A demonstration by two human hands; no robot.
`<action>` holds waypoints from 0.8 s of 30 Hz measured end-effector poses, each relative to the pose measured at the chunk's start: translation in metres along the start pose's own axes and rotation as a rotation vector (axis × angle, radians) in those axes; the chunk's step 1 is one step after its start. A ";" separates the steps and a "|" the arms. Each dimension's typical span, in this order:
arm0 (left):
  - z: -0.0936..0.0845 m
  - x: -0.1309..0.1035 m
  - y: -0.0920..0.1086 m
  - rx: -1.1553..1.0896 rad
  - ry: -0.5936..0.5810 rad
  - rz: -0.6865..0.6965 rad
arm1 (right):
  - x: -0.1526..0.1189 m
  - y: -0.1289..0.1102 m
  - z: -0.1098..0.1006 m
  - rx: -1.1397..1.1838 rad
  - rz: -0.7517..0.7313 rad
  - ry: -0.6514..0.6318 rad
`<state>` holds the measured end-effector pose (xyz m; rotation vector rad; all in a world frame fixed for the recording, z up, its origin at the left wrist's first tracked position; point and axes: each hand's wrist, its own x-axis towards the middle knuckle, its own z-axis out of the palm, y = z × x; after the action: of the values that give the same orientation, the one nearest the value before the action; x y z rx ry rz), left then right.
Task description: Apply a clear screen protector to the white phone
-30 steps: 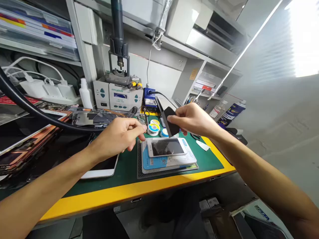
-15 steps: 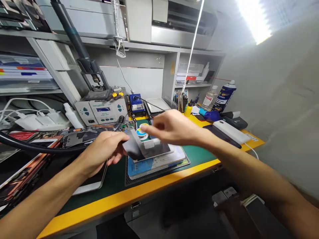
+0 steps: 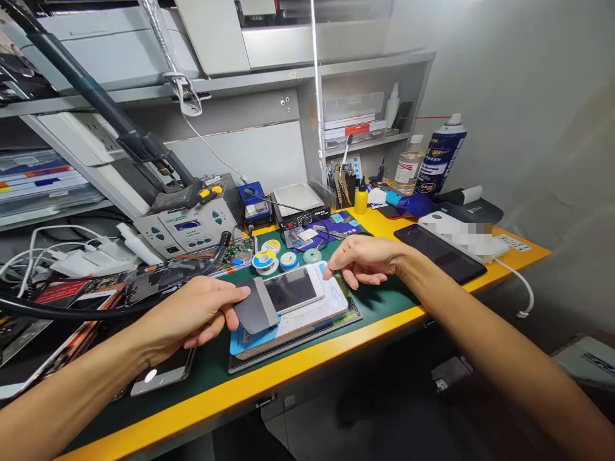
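Left hand (image 3: 211,310): pinching the dark grey flat flexible card with a paler grey band (image 3: 250,315), thumb on top, other fingers curled below. Card sits over the left end of the white phone with a dark screen (image 3: 294,289); can't tell if it touches the glass.

Right hand (image 3: 368,259): nothing gripped, fingers loosely bent and apart. Index tip is at the phone's right end; contact unclear.

Phone lies face up on a flat white-and-blue pack (image 3: 332,305), which rests on a black mesh pad (image 3: 354,312). Pad is on the green work mat (image 3: 207,358), near the yellow bench edge (image 3: 240,397).

Just behind the phone: 4 small round spools, nearest the white spool with a yellow-and-blue label (image 3: 264,258).

Back left: grey control station with a small blue display (image 3: 192,225). Right of it, a blue soldering unit (image 3: 255,203) and a black box with a silver top (image 3: 302,200).

Further right: small yellow bottle (image 3: 360,202), clear bottle with a red-and-white label (image 3: 407,171), dark blue spray can (image 3: 441,157). Black slab with a glossy face (image 3: 439,255) lies in front of those.
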<state>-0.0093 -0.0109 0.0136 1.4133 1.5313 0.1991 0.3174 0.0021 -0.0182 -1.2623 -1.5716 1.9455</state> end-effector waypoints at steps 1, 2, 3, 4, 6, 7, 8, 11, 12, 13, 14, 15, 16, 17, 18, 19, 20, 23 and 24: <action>0.001 0.001 0.001 0.010 -0.004 -0.017 | 0.000 0.000 -0.001 0.037 0.009 -0.012; 0.002 0.002 0.002 0.020 -0.010 -0.028 | 0.001 0.000 -0.002 0.072 0.015 -0.019; 0.002 0.003 0.004 0.027 -0.013 -0.032 | 0.001 0.000 -0.003 0.101 0.021 -0.028; 0.003 0.004 0.005 0.033 -0.012 -0.035 | 0.002 0.000 -0.004 0.124 0.027 -0.036; 0.003 0.006 0.007 0.044 -0.010 -0.033 | 0.003 0.000 -0.004 0.157 0.041 -0.051; 0.003 0.006 0.009 0.052 -0.007 -0.033 | 0.003 0.001 -0.004 0.168 0.048 -0.060; 0.002 0.007 0.010 0.062 -0.004 -0.035 | 0.003 0.001 -0.004 0.176 0.054 -0.067; 0.001 0.009 0.016 0.092 -0.001 -0.055 | 0.004 0.000 -0.002 0.192 0.066 -0.072; 0.000 0.009 0.018 0.099 0.003 -0.061 | 0.004 0.000 -0.002 0.194 0.070 -0.068; 0.000 0.009 0.019 0.106 0.006 -0.066 | 0.004 0.000 -0.002 0.194 0.073 -0.062; 0.000 0.009 0.021 0.114 0.010 -0.069 | 0.004 -0.001 -0.001 0.192 0.075 -0.056; 0.000 0.009 0.023 0.123 0.013 -0.071 | 0.004 -0.001 -0.001 0.190 0.076 -0.051; 0.000 0.009 0.024 0.134 0.016 -0.072 | 0.004 -0.001 -0.001 0.187 0.076 -0.047; 0.000 0.009 0.025 0.144 0.016 -0.072 | 0.004 -0.001 -0.001 0.186 0.074 -0.044; 0.000 0.008 0.026 0.151 0.017 -0.068 | 0.004 0.000 -0.002 0.184 0.072 -0.045; 0.001 0.008 0.028 0.154 0.015 -0.060 | 0.004 0.000 -0.002 0.182 0.070 -0.046; 0.001 0.008 0.029 0.155 0.012 -0.050 | 0.004 0.000 -0.002 0.180 0.067 -0.048; 0.003 0.010 0.032 0.166 0.007 -0.026 | 0.004 0.001 -0.003 0.177 0.066 -0.047; 0.004 0.010 0.033 0.171 0.008 -0.023 | 0.005 0.001 -0.003 0.176 0.067 -0.045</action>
<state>0.0173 0.0055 0.0291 1.5293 1.6011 0.0606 0.3176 0.0069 -0.0213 -1.2208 -1.3594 2.1160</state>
